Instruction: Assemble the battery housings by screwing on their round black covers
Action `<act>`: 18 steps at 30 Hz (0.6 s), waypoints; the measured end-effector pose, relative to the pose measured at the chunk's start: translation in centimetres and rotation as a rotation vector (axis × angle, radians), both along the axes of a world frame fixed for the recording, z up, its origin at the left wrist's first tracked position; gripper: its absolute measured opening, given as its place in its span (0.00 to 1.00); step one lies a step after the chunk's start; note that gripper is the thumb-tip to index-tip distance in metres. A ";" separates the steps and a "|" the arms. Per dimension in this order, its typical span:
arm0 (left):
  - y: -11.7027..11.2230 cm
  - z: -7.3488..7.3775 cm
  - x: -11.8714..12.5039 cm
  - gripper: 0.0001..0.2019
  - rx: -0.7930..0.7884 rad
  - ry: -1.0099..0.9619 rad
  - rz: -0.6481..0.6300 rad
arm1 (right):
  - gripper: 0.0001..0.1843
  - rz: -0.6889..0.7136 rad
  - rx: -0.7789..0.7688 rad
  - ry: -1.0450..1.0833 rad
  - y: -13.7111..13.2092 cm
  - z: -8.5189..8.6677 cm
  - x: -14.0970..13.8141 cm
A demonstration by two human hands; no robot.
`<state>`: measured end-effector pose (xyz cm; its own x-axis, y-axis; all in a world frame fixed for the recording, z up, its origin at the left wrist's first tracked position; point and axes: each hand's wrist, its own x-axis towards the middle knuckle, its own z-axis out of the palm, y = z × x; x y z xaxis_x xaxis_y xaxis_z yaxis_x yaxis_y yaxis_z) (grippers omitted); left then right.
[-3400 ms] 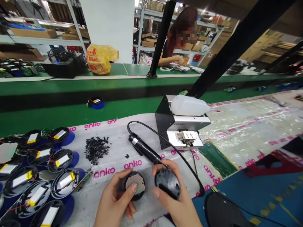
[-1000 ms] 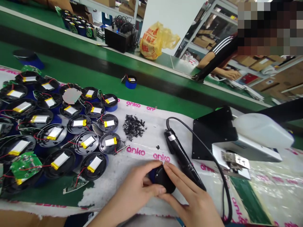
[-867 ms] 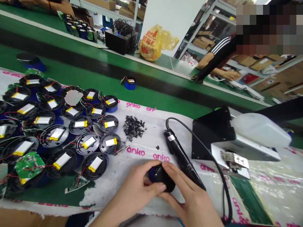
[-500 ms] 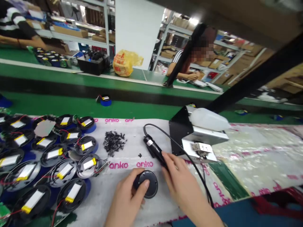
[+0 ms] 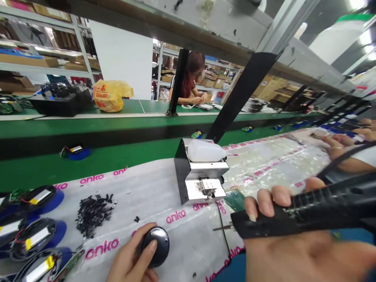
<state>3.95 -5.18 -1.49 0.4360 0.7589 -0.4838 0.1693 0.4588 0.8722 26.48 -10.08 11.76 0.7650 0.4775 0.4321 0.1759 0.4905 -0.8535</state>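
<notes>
Close to the camera at the right, my right hand [image 5: 282, 254] is wrapped round a black electric screwdriver [image 5: 335, 201], whose thin metal bit points left. My left hand [image 5: 127, 256] grips a round black plastic cover [image 5: 161, 250] between thumb and fingers, just above the anko-printed sheet [image 5: 141, 188]. The screwdriver's bit and the cover are well apart. Beyond the left hand lies a heap of small black pieces [image 5: 94, 213]. Blue round housings [image 5: 54, 201] with silver battery packs and red wires stand at the left.
A metal device with a white bottle [image 5: 205, 150] stands mid-table. A loose housing [image 5: 78, 152] sits on the green belt [image 5: 141, 150]. Slanted black posts [image 5: 241, 94] rise behind. A co-worker [image 5: 188, 86] sits across; another person's hands [image 5: 337, 143] are at far right.
My right hand has picked the screwdriver up off the sheet and brought it right, close to the camera. My left hand still holds the cover. The view has swung to the right.
</notes>
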 end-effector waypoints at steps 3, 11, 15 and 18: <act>2.3 0.4 1.8 0.39 0.002 -0.062 -0.089 | 0.28 0.091 0.059 -0.038 1.9 0.6 1.6; 5.4 1.1 2.3 0.26 0.009 -0.125 -0.344 | 0.39 -0.008 0.009 -0.041 7.7 -2.4 2.8; 5.2 1.7 2.3 0.24 -0.042 -0.173 -0.359 | 0.36 0.181 -0.101 0.017 5.7 -2.5 1.7; 5.1 2.1 2.3 0.20 -0.034 -0.179 -0.387 | 0.29 0.210 -0.114 -0.049 3.6 -2.7 -0.4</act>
<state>6.22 -0.07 0.62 0.7648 0.5077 -0.3968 0.1819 0.4207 0.8888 26.11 -6.53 9.06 0.6230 0.6716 0.4010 0.1230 0.4222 -0.8981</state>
